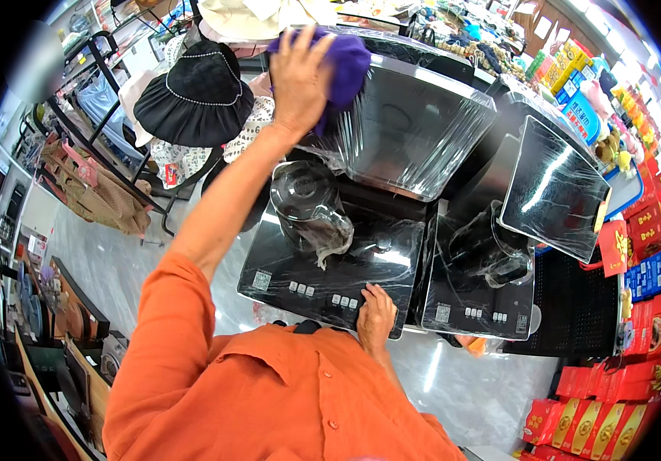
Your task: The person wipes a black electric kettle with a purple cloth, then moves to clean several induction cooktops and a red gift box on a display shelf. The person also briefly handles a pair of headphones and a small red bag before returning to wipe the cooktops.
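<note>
My left hand (299,81) is stretched far forward, pressing a purple cloth (347,67) against the upper left corner of a tilted black glass panel (415,115) wrapped in clear film. The cloth is bunched under the palm and fingers. Below that panel lies a flat black appliance top (326,288) with small white buttons, also film-covered, with a dark rounded cylinder (307,201) standing on its back part. On its front right edge rests my right hand (376,313), fingers extended and holding nothing.
A second film-wrapped black appliance (478,296) with a raised panel (557,188) stands to the right. A black ruffled hat (194,96) hangs on a rack at the left. Red boxes (607,392) line the right side. Glossy floor (107,265) shows at the left.
</note>
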Demonstrator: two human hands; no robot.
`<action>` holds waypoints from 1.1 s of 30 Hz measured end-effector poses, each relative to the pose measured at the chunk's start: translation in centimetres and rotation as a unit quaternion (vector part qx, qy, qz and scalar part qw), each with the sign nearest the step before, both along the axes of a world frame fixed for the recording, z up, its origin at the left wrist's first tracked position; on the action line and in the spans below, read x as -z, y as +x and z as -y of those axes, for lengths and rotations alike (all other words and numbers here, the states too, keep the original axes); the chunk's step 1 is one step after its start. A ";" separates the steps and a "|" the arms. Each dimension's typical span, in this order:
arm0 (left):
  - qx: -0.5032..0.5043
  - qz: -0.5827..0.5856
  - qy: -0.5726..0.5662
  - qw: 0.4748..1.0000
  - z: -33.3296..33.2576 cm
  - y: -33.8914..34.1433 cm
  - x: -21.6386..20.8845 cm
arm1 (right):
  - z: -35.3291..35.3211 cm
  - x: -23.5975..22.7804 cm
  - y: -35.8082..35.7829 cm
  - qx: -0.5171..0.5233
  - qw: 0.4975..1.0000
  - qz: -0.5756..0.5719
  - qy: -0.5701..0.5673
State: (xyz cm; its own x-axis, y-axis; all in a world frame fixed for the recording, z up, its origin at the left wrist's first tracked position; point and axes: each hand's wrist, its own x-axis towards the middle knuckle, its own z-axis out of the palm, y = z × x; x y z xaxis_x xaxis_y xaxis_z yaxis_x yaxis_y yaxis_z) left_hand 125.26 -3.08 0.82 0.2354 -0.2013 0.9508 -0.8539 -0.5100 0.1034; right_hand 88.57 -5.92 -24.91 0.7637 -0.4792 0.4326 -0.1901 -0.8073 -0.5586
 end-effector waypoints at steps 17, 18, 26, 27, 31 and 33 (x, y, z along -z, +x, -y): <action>0.263 0.068 0.259 0.927 -1.8 -10.0 2.4 | 0.1 0.4 -0.2 -0.012 1.000 -0.014 -0.013; 0.255 0.055 0.241 0.935 -2.9 -9.6 2.6 | 0.1 0.3 -0.2 -0.008 1.000 -0.015 -0.011; 0.262 -0.405 -0.207 0.851 -11.9 -7.8 8.9 | -0.2 0.7 0.1 -0.012 0.999 -0.027 -0.023; 0.281 -0.506 -0.378 0.723 -12.2 -7.8 9.9 | -0.1 0.5 0.1 -0.011 0.999 -0.029 -0.028; 0.343 -0.551 -0.548 0.528 -15.6 -6.7 14.9 | -0.4 0.4 0.2 -0.006 0.998 -0.045 -0.036; 0.384 -0.561 -0.602 0.418 -14.5 -6.2 16.6 | -0.4 0.6 0.2 -0.001 0.998 -0.051 -0.047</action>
State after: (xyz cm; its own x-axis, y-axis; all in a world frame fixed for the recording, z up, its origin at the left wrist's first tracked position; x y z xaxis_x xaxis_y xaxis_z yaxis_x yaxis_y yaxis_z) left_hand 119.02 11.40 -15.82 0.9752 -0.1619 -0.1512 0.2134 0.8695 0.4455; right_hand 88.72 -5.53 -25.46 0.8074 -0.4387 0.3946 -0.2405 -0.8553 -0.4589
